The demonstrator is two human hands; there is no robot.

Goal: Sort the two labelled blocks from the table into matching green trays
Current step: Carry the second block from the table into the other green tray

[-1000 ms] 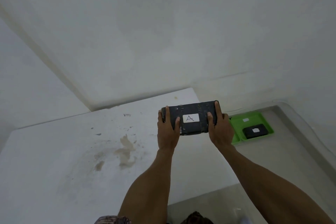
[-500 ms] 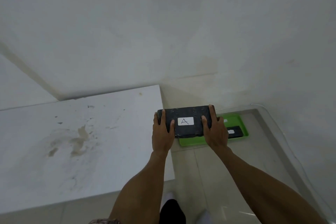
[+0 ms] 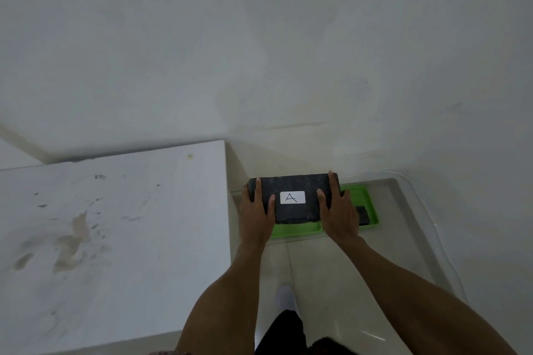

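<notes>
Against the pale wall, the white table [image 3: 115, 233] fills the left of the view, its top marked with brownish stains and small dark flecks. To its right lies the tiled floor [image 3: 331, 282], and on it, near the wall, two green trays side by side: the left tray [image 3: 297, 230] mostly hidden, the right tray [image 3: 366, 202] carrying a dark block [image 3: 363, 215] of which only an end shows. Held in the air over the left tray, off the table's edge, is the black block [image 3: 291, 196], long and flat, rough and scuffed on its top, with a white label [image 3: 292, 197] bearing a hand-drawn "A". The left hand [image 3: 256, 219] clasps its left end and the right hand [image 3: 339, 216] its right end; the fingers [image 3: 333, 187] of each are curled over the top face and closed firmly on the block, thumbs lying on top toward the label.
</notes>
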